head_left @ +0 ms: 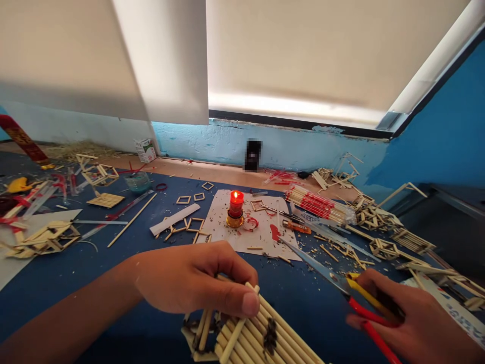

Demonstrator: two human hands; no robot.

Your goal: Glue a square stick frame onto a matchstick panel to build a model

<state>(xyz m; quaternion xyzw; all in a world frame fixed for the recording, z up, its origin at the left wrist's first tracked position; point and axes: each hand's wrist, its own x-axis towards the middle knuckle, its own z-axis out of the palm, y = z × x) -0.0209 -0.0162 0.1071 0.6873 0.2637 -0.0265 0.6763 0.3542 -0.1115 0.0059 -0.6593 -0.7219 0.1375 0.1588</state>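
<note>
Two bare hands work over a blue table (280,283): the left hand (200,283) pinches a cross stick (233,339), seemingly unfixed, against a stick panel (288,328) already laid side by side below it; the right hand (417,313) curls around scissors (329,278). Ahead of the hands, a lit candle (236,205) and scraps crowd a paper sheet (220,207), with a wrapped bundle of sticks (320,205) beyond the blades.

Two hands (200,280) (415,311), one candle (236,206), one pair of scissors (337,283)

the left hand (204,283) grips a stick panel (290,341); the right hand (405,308) holds scissors (337,283). a lit red candle (237,203) stands on white paper (217,232) near the blue desk's (299,293) far edge.
</note>
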